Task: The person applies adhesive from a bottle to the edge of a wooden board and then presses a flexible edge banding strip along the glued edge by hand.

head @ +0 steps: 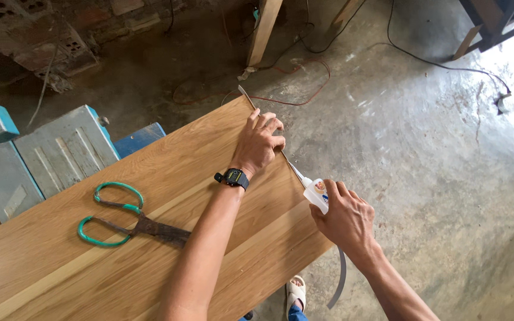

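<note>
A long wooden board [90, 249] lies across the view. My left hand [260, 142], with a black watch on the wrist, presses flat on the board's far edge, fingers over a thin edge-banding strip [245, 94] that runs along that edge. My right hand [346, 217] is closed around a small white glue bottle [316, 193] whose nozzle touches the board's edge just below my left hand. The strip's loose end [339, 285] curls down under my right wrist.
Rusty scissors with green handles [120, 223] lie on the board to the left. Grey-blue metal boxes [49, 154] stand behind the board. Cables [304, 98] and wooden posts [264, 30] are on the concrete floor. A sandalled foot [295, 292] shows below the board.
</note>
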